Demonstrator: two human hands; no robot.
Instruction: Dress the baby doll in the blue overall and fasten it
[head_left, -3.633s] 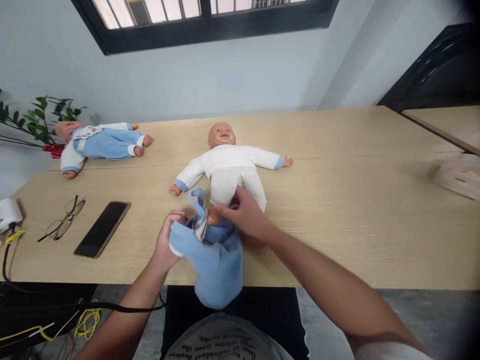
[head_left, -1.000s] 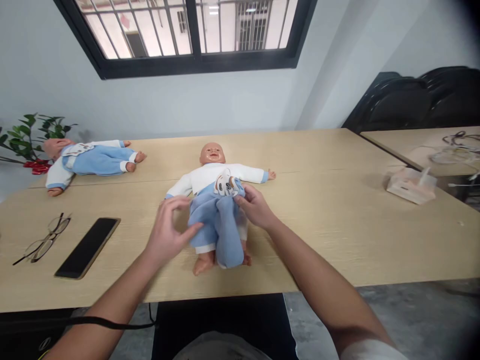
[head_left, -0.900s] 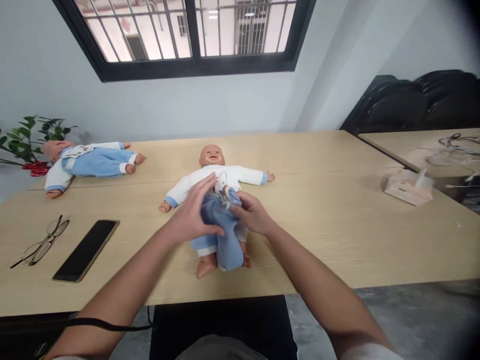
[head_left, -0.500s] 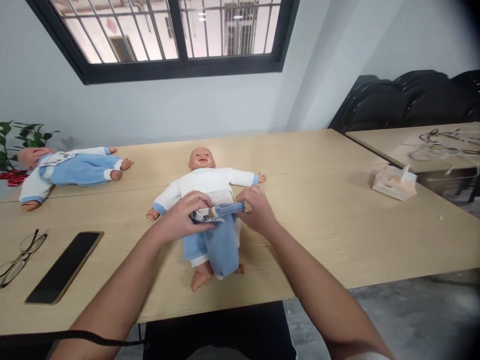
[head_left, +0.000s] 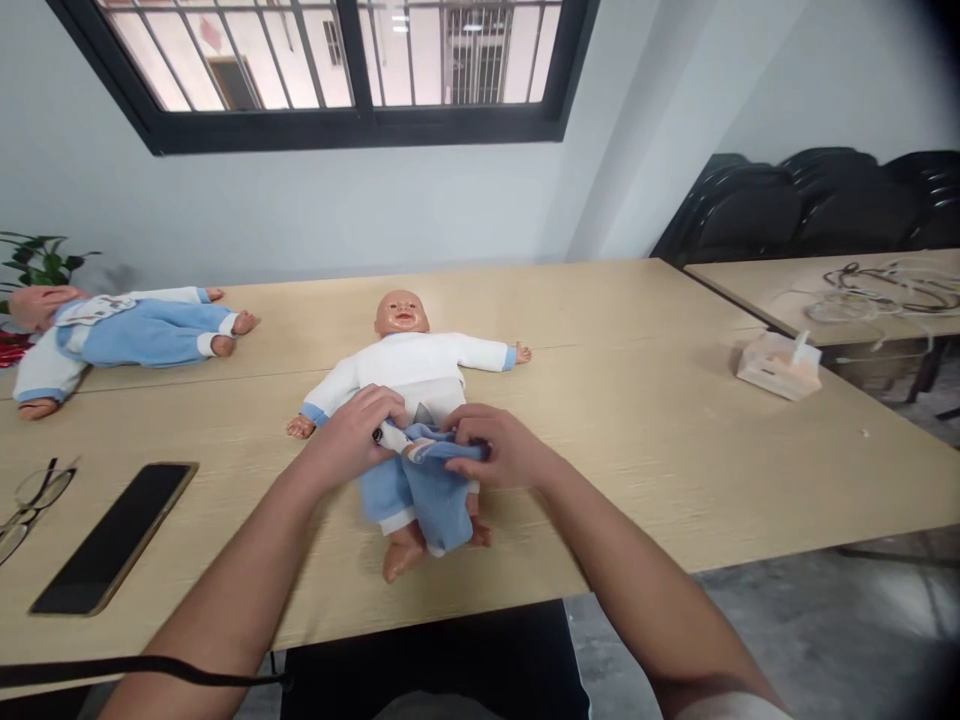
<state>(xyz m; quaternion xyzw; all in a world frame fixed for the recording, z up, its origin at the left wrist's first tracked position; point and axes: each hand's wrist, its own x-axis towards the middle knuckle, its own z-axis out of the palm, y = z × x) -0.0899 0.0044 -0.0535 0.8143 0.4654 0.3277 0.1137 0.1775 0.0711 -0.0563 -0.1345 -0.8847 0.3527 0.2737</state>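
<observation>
A baby doll (head_left: 409, 362) lies on its back before me, head toward the wall, in a white long-sleeved top with blue cuffs. Blue doll trousers (head_left: 442, 510) cover its lower body, and bare feet show below their white hems. My left hand (head_left: 364, 425) is closed on the white printed part of the garment at the doll's waist. Opposite it, my right hand (head_left: 499, 445) pinches the blue edge of the same garment. Between the hands the cloth is bunched and its upper opening gapes. Part of the doll's belly is hidden by my fingers.
A second dressed doll (head_left: 142, 325) lies at the far left beside a plant (head_left: 45, 262). Glasses (head_left: 30, 510) and a phone (head_left: 116, 535) are at the near left. A tissue box (head_left: 778, 366) stands to the right; cables (head_left: 885, 290) lie on another table.
Both hands have shifted slightly down toward the doll's legs. The right hand has turned over the garment's edge, and the folded waist part now gapes more.
</observation>
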